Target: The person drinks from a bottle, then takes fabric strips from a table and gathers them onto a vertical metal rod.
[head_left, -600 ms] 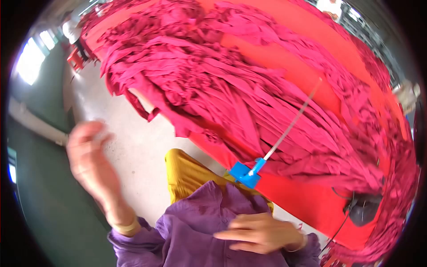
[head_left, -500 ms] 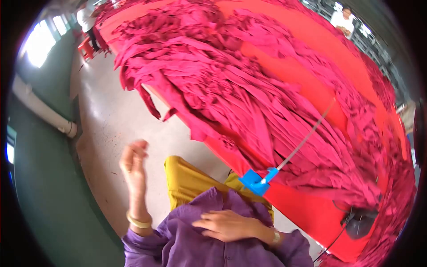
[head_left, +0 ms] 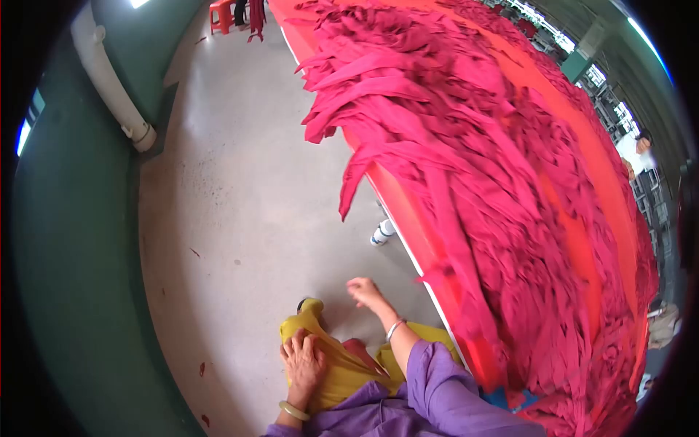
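My left hand (head_left: 304, 360) lies on the thigh of my yellow trousers (head_left: 336, 375), its fingers spread and nothing in them. Out in front of my body, beside the table edge, my right hand (head_left: 365, 292) hangs in the air with fingers curled in. I see nothing held in it, and it touches neither table nor cloth. To its right, long strips of crimson cloth (head_left: 473, 189) lie heaped along the red-topped table (head_left: 411, 200), some ends drooping over the edge. Part of a blue object (head_left: 502, 398) shows at the table's near end, mostly hidden by my sleeve and cloth.
A dark green wall (head_left: 80, 240) with a white pipe (head_left: 109, 73) runs along the left. Grey floor (head_left: 218, 218) lies between wall and table. A red stool (head_left: 222, 16) stands far ahead. One person (head_left: 635, 154) in white is beyond the table's right side.
My view has swung left and forward along the table. My left hand has come down onto my thigh. My right hand has left my belly and swung forward. The blue holder has slid toward the bottom edge.
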Demonstrator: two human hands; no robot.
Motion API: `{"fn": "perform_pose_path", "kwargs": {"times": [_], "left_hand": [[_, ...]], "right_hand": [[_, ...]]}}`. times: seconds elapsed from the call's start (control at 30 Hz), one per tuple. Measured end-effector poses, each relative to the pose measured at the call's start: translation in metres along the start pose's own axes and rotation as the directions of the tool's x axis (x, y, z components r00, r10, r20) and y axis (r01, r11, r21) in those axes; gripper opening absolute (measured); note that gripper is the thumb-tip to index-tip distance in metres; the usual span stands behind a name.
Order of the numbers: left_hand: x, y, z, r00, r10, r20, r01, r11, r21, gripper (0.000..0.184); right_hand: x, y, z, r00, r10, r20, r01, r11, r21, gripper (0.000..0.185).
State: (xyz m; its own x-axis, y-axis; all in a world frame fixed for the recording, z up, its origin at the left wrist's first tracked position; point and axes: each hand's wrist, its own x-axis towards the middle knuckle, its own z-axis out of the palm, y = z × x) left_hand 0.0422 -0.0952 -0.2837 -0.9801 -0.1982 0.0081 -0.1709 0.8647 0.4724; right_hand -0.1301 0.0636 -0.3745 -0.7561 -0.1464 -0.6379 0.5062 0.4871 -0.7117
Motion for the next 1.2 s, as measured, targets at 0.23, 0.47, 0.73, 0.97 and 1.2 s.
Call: {"fn": "perform_pose_path", "kwargs": {"times": [0.23, 0.47, 0.73, 0.97, 1.2], "left_hand": [[0.025, -0.014, -0.004, 0.982, -0.114, 0.151, 0.130, 0.986, -0.106, 0.028], [0.045, -0.019, -0.013, 0.937, -0.200, 0.285, 0.251, 0.955, -0.155, 0.024], [0.055, -0.016, -0.015, 0.876, -0.263, 0.403, 0.339, 0.932, -0.128, 0.024], [0.054, -0.017, -0.016, 0.897, -0.207, 0.391, 0.280, 0.950, -0.138, 0.024], [0.052, -0.018, -0.014, 0.916, -0.156, 0.370, 0.266, 0.926, -0.267, 0.024]], "right_hand": [[0.162, 0.060, -0.065, 0.881, -0.091, -0.464, -0.118, 0.908, -0.402, 0.040], [0.227, 0.094, -0.110, 0.716, -0.544, -0.438, -0.042, 0.593, -0.804, 0.073], [0.277, 0.080, -0.108, 0.773, -0.389, -0.500, -0.049, 0.751, -0.659, 0.076], [0.248, 0.098, -0.064, 0.746, -0.088, -0.660, -0.281, 0.857, -0.432, 0.059], [0.182, 0.107, -0.014, 0.739, -0.040, -0.672, -0.307, 0.868, -0.390, 0.048]]}}
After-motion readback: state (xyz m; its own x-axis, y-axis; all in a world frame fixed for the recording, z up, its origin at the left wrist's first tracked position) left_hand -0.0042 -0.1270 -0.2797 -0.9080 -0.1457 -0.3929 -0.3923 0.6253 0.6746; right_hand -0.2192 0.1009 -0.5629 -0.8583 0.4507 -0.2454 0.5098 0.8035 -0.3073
